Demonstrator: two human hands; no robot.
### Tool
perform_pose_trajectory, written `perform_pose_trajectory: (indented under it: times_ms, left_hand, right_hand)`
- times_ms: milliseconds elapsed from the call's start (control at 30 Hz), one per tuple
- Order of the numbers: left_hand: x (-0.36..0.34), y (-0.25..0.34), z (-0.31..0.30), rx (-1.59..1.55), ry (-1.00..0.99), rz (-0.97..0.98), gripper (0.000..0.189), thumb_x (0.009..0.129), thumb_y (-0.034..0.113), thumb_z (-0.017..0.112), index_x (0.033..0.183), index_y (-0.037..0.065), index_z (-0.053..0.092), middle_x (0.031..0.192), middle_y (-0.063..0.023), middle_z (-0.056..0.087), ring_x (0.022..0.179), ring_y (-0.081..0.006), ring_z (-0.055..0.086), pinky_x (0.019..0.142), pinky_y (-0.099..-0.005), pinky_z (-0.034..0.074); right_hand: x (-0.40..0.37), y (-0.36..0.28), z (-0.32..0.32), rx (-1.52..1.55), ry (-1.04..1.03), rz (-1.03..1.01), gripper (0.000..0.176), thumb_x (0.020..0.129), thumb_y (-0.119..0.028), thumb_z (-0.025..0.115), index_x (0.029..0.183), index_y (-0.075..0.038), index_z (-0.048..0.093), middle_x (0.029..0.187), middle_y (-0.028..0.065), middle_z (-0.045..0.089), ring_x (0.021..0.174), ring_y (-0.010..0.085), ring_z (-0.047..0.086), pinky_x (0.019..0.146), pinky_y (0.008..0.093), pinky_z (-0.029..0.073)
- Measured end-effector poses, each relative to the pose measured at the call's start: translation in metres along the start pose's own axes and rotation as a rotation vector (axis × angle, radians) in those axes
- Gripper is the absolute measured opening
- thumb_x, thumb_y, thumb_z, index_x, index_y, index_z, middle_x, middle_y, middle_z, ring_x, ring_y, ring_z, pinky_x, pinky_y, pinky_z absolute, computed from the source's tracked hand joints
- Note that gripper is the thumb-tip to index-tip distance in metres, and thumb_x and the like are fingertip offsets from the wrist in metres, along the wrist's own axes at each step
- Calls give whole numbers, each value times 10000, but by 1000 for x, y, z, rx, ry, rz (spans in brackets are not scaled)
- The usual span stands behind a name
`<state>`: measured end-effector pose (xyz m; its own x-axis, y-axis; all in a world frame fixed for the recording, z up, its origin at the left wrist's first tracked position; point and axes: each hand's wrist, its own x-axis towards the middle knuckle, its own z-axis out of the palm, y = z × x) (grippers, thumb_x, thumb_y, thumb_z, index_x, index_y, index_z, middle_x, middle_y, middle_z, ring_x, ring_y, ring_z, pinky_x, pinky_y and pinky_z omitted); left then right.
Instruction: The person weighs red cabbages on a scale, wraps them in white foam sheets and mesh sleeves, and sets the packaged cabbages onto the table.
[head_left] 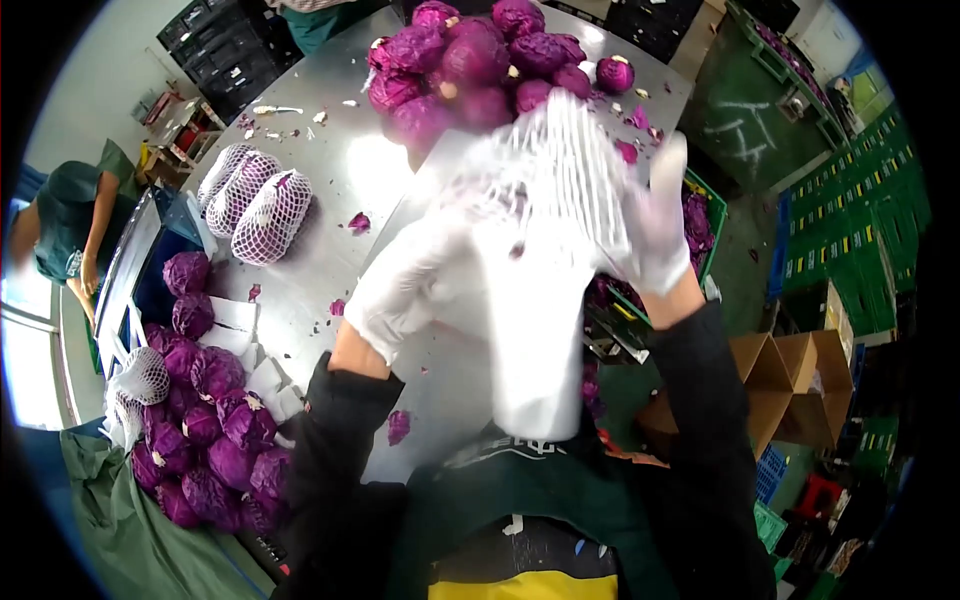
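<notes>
Head view: both hands up over the metal table (335, 125), white gloves on, dark sleeves, with white netting (575, 185) between them. Netting is blurred and striped-looking; a white length (535, 350) hangs below it toward the person's body, can't tell if it's the same piece. Left hand (405, 285) at the netting's near left side, fingers lost in white blur; pinch or flat, can't tell. Right hand (655, 225) at its right edge, one digit sticking up clear of the netting, other fingers hidden, so grip can't be told.

Beyond the hands: heap of red cabbages (475, 60). Left of the left hand: netted cabbages (273, 218) lying on the table, purple leaf scrap (359, 223) nearer. Left and nearer the body: loose cabbages (215, 430), a white mesh bundle (140, 375) beside them. Just right of the right hand, lower: green crate (712, 215) with purple leaves. Farther right: open cardboard box (795, 380), stacked green crates (850, 220). Far left: a co-worker (75, 215), arms lowered.
</notes>
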<state>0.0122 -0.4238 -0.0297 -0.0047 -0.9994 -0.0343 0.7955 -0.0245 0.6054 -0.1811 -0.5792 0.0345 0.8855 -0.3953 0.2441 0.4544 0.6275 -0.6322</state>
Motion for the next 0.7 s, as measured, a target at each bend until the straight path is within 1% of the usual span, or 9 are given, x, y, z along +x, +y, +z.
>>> perform_pose_trajectory:
  times_ms: [133, 200, 267, 400, 433, 567, 633, 667, 700]
  left_hand:
    - [-29, -22, 5, 244, 327, 127, 490, 865, 73, 687, 1322, 18, 521, 1100, -29, 643, 920, -94, 626, 783, -265, 529]
    - [-25, -59, -3, 546, 461, 231, 334, 877, -25, 591, 1204, 34, 556, 1036, -114, 658, 793, -203, 668, 715, -334, 581]
    - [-13, -79, -17, 513, 704, 307, 315, 875, -42, 573, 1179, 39, 555, 1007, -93, 654, 818, -176, 651, 733, -316, 558]
    - [18, -78, -46, 889, 979, 534, 206, 874, 36, 572, 1071, -9, 532, 907, -66, 658, 724, -124, 616, 612, -275, 514]
    - [28, -72, -42, 836, 993, 586, 217, 906, 97, 541, 1073, -40, 564, 866, -116, 676, 709, -154, 628, 627, -313, 513]
    - [51, -39, -54, 1043, 905, 11, 339, 985, 252, 452, 1179, 3, 575, 1048, -100, 641, 967, -170, 598, 843, -312, 479]
    - [52, -24, -48, 833, 959, 76, 396, 1001, 329, 452, 1179, -3, 573, 1078, -101, 641, 988, -177, 596, 842, -315, 477]
    - [54, -18, -46, 724, 986, 114, 428, 1008, 368, 453, 1179, -6, 572, 1093, -102, 641, 999, -180, 595, 842, -317, 476]
    - [55, -21, -47, 616, 935, 359, 353, 978, 213, 471, 1149, -57, 619, 990, -150, 703, 850, -214, 664, 781, -338, 524]
  right_hand:
    - [-42, 37, -53, -539, 324, 86, 507, 809, 47, 699, 1289, 3, 541, 1199, 57, 637, 1090, 115, 597, 940, 268, 481]
    - [-48, 53, -68, -1052, 450, -58, 417, 814, 45, 691, 1216, 8, 589, 1092, 34, 666, 965, 77, 619, 852, 242, 497]
    - [-30, 65, -92, -1161, 553, -297, 395, 809, -4, 723, 1187, -37, 615, 856, -6, 659, 740, 65, 598, 691, 239, 502]
    - [19, 46, -96, -1462, 513, -123, 428, 891, -167, 688, 1261, 14, 572, 1180, 90, 654, 1092, 146, 586, 966, 272, 433]
    - [42, 59, -120, -1335, 453, -206, 447, 859, -145, 700, 1260, 9, 575, 1118, 88, 681, 968, 147, 623, 878, 286, 477]
    - [60, 70, -143, -787, 503, 359, 423, 944, -201, 571, 1267, 70, 538, 1172, 134, 641, 1052, 180, 599, 903, 303, 486]
    - [67, 72, -113, -712, 699, 372, 475, 975, -224, 536, 1328, 84, 457, 1224, 150, 605, 1089, 206, 581, 925, 314, 480]
    - [61, 73, -112, -801, 591, 245, 475, 984, -233, 532, 1334, 78, 454, 1239, 152, 596, 1111, 208, 570, 959, 319, 462]
    - [54, 75, -111, -881, 486, 111, 475, 993, -242, 528, 1341, 72, 452, 1254, 154, 587, 1134, 210, 559, 992, 324, 443]
